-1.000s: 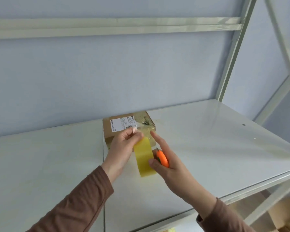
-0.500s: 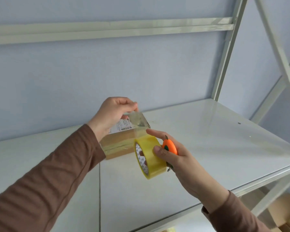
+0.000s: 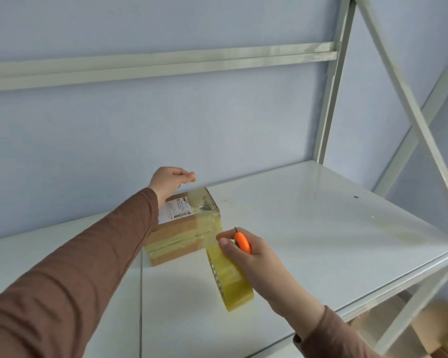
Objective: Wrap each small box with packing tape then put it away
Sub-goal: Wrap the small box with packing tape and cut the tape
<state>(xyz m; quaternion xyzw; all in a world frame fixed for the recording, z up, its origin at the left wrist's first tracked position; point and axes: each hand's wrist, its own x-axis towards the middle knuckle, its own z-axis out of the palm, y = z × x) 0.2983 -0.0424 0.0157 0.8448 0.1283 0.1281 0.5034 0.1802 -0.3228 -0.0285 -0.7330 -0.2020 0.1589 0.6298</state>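
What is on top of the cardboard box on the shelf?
On the cardboard box lies a white shipping label with a barcode, and a strip of clear tape runs over the top's right part. The left hand pinches the tape's end behind it. The sleeve covers the label's left part.

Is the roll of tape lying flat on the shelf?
No, the right hand holds the tape roll on edge above the shelf, along with an orange cutter.

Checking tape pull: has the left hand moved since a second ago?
Yes. The left hand went from the box's near edge to beyond its far edge, toward the wall.
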